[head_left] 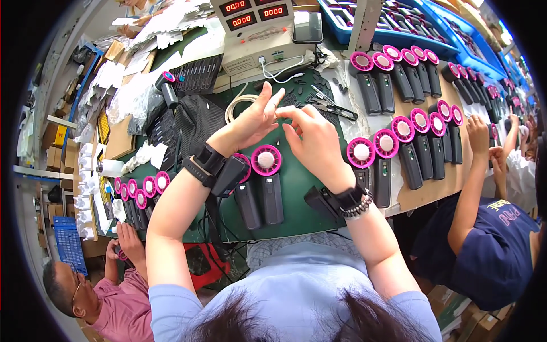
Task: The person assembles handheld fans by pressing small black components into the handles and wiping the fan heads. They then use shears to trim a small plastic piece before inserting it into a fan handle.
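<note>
Above the green work mat, my left hand (254, 121) is held out with its thumb raised and fingers stretched. My right hand (315, 137) meets it at the fingertips, its thumb apart from its index finger. Whether a small piece lies between the touching fingertips I cannot make out. Just below both hands lie two handheld fans, the right one (267, 160) with a pink rim, white centre and black handle. The left one (246, 199) is partly covered by the black device on my left wrist. Small black pieces (295, 90) are scattered beyond my fingers, beside black-handled cutters (337, 109).
Rows of similar fans (403, 130) stand on cardboard at right; more (141, 198) lie at left. A meter box (256, 40) with red digits stands at the back, with a phone (307, 27). Blue crates (450, 40) sit far right. Co-workers (484, 245) (97, 290) sit on both sides.
</note>
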Demonstrator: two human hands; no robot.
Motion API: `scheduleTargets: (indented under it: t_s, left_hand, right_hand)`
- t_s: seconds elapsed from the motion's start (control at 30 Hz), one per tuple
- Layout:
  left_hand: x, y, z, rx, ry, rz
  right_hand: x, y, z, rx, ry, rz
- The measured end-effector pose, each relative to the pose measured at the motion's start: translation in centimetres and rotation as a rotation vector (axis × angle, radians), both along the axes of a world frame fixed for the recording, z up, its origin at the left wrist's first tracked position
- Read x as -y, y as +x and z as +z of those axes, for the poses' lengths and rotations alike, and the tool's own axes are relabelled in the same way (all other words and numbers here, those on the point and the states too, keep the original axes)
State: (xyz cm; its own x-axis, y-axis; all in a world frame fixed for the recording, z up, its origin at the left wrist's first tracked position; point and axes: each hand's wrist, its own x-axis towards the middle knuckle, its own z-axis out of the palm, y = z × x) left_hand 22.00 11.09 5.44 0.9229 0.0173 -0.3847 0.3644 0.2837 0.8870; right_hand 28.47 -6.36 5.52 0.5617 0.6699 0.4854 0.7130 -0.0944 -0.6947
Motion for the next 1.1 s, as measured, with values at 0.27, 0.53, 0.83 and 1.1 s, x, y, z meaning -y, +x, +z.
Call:
scheduleTargets:
  t_s: [0.27, 0.53, 0.83, 1.1]
  left_hand:
    - [1.0, 0.1, 1.1, 0.000, -0.009, -0.015]
    - [1.1, -0.3, 1.6, 0.057, 0.083, 0.145]
    - [0.8, -9.3, 5.5, 0.452, 0.681, 0.372]
    - [7.0, -19.0, 1.7, 0.406, 1.274, 0.560]
  right_hand:
    - [-2.2, 0.7, -1.9, 0.072, -0.079, -0.053]
    - [-2.5, 0.8, -1.5, 0.080, -0.137, -0.002]
    - [-3.4, 3.7, -2.9, 0.173, -0.525, 0.054]
    - [-3.7, 3.6, -3.6, 0.298, -0.586, 0.052]
